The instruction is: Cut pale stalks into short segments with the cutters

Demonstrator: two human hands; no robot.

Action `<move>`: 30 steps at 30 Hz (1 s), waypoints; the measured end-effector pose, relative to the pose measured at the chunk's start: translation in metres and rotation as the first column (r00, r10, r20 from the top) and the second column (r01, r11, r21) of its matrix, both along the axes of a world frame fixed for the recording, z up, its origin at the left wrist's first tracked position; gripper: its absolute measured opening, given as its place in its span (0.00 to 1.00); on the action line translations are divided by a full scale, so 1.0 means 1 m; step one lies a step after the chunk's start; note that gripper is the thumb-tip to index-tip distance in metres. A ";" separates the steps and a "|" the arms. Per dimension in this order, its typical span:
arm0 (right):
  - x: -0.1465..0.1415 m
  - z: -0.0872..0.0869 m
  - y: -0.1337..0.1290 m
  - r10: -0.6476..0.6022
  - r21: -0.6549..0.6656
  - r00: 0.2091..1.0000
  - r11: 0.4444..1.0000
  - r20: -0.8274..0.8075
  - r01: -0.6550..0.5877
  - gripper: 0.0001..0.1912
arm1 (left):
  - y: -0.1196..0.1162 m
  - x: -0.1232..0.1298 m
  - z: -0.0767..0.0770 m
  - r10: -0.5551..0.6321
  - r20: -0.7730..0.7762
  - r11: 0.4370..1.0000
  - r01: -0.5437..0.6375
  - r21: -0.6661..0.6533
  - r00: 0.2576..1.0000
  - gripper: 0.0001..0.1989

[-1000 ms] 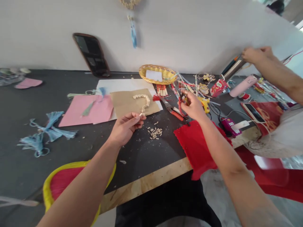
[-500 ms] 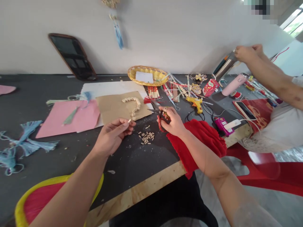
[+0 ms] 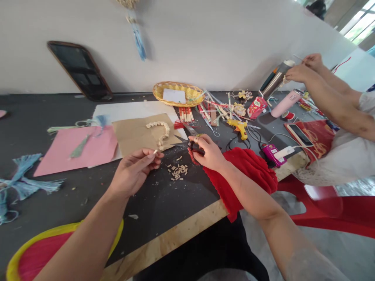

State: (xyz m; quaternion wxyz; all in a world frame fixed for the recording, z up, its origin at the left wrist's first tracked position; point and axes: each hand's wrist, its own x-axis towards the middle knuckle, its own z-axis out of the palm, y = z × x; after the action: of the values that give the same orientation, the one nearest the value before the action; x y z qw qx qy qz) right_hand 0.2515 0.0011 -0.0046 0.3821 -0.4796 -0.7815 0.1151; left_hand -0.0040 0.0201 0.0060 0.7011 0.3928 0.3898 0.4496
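Right grip (image 3: 209,152): wrapped on red-handled scissors (image 3: 190,144), blades spread, pointing left. A second ago it is out by the glue gun (image 3: 238,128); now it is in over the near side of the desk (image 3: 172,218), with the glue gun uncovered behind. I take this to bring the scissors within easy reach of the left grip (image 3: 134,168); blades and fingertips remain apart.

Left grip: narrow, thumb and fingers pinching a small pale piece (image 3: 155,152), one end showing. It has hardly shifted against the desk. Just behind, the beaded chain (image 3: 165,130) curves over brown paper (image 3: 131,132); whether it touches the fingers, I cannot tell.

Between the grips, slightly nearer the person: a loose heap of short pale bits (image 3: 177,171), seemingly undisturbed. Red cloth (image 3: 243,175) under the right forearm, over the desk edge.

Further right, a co-worker's hands (image 3: 303,70) work by a steel flask (image 3: 275,80); a thin pale strip shows there now.
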 end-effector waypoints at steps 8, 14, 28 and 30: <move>0.000 0.002 -0.001 -0.043 0.006 0.998 0.999 0.042 0.043 0.27 | -0.001 0.000 0.000 0.006 0.000 1.000 -0.006 0.014 1.000 0.15; -0.004 0.008 -0.005 0.054 0.019 0.994 0.998 0.095 -0.056 0.26 | -0.001 0.004 0.007 0.085 0.084 0.996 -0.084 -0.006 0.993 0.13; -0.007 0.008 -0.005 0.152 0.009 0.979 0.988 0.137 -0.154 0.25 | -0.002 0.004 0.006 0.075 0.047 0.997 -0.075 -0.003 0.996 0.16; -0.008 0.008 -0.005 0.158 0.007 0.977 0.987 0.144 -0.161 0.25 | -0.001 0.004 0.005 0.066 0.039 0.998 -0.066 0.001 0.997 0.16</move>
State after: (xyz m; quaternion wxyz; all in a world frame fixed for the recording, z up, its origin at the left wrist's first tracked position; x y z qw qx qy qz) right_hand 0.2439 -0.0042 0.0030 0.3191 -0.4187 -0.8439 0.1034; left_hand -0.0004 0.0186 0.0112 0.6929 0.3720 0.3882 0.4804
